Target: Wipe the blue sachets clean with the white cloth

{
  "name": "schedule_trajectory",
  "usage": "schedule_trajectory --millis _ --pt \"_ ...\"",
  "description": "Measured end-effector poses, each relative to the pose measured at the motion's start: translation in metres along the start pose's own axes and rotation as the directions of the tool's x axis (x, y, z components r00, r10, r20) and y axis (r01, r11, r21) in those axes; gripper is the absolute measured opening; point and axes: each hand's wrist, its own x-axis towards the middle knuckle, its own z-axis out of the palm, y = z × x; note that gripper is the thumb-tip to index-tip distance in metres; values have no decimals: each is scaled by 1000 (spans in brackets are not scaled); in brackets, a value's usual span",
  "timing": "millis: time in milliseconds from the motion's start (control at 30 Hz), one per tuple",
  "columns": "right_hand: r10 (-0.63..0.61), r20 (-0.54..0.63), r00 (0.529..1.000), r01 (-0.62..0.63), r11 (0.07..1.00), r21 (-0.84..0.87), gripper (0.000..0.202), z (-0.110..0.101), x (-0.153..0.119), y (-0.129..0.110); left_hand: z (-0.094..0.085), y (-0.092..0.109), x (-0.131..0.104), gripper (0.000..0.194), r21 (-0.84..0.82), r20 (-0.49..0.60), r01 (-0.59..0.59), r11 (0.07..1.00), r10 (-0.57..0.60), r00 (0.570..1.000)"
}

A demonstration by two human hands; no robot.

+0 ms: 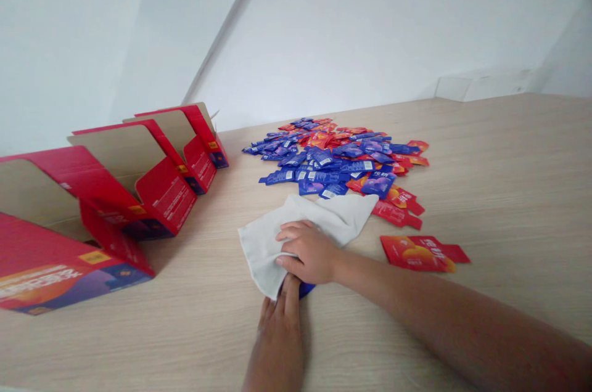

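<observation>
1 cloth [265, 243] beneath loosely spread right grip [311, 250]; left grip [280, 330] at blue packet [306, 289], closure unclear.

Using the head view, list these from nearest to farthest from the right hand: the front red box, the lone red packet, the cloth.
1. Cloth: directly beneath the right hand, touching it.
2. Lone red packet: on the table to the hand's right.
3. Front red box: off to the left.

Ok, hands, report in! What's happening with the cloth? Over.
Right hand palm-down on grey cloth. Left hand at its near edge, beside something blue. Packet pile just beyond cloth.
</observation>
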Motion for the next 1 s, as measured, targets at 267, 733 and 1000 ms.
schedule_trajectory --millis 267,733,1000 --pt "209 -59 976 -214 972 -100 29 3 2 4 -4 0 -2 67 -1 27 17 1000 -17 999" --pt "10 -13 1000 -10 1000 -12 26 0 1 -2 -3 1 -2 69 35 11 -5 999 5 1000" --pt "166 -92 982 -174 981 -83 27 2 2 10 -4 -1 -1 69 36 11 4 999 -5 1000"
